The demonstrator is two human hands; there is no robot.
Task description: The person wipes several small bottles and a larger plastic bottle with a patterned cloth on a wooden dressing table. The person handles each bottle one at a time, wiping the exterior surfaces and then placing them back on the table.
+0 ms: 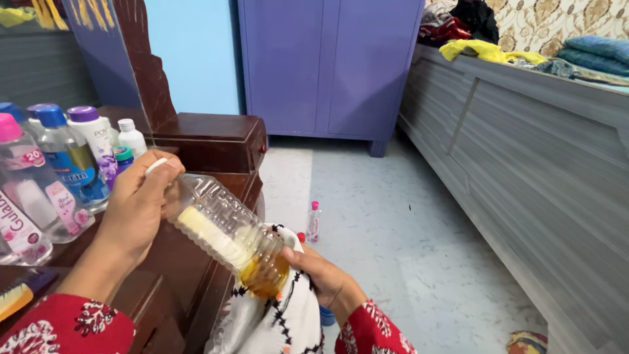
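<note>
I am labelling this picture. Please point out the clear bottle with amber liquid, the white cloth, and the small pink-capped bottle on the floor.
clear bottle (226, 229), head view, on its ribbed side wall.
white cloth (268, 324), head view, on the patterned front fold.
small pink-capped bottle (314, 224), head view, on its body.

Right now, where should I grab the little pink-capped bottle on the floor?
Grab the small bottle around its middle, coming from above or the side. It stands upright and alone on the floor, slim enough for one hand, with nothing crowding it.
</note>
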